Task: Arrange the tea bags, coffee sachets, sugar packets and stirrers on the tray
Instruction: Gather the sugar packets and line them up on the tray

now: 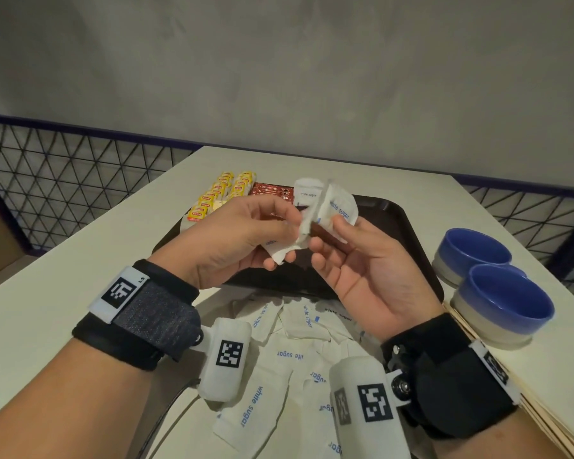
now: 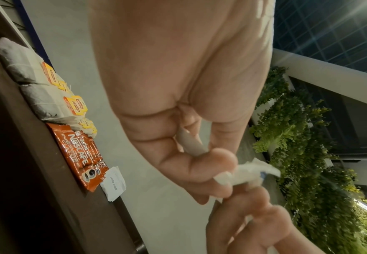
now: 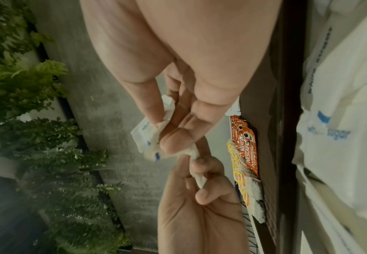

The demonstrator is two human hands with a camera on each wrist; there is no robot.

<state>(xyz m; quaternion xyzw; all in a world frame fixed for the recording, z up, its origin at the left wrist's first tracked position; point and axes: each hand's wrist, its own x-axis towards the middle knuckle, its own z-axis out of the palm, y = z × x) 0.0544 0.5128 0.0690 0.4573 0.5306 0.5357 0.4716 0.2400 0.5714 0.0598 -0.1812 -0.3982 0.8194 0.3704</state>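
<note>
Above the dark tray (image 1: 395,220) both hands pinch a bunch of white sugar packets (image 1: 340,208). My left hand (image 1: 289,226) grips the lower packet (image 1: 280,251) between thumb and fingers. My right hand (image 1: 325,240) pinches the upper packets (image 3: 148,135) at its fingertips. On the tray's far left lie rows of yellow tea bags (image 1: 222,193), then red coffee sachets (image 1: 272,192), then one sugar packet (image 1: 307,193). Several loose sugar packets (image 1: 289,356) lie on the table under my wrists. Wooden stirrers (image 1: 544,422) lie at the right edge.
Two blue bowls (image 1: 474,251) (image 1: 504,299) stand to the right of the tray. The white table (image 1: 80,276) ends at a wire-mesh railing (image 1: 63,167) on the left and far right. The tray's right half is bare.
</note>
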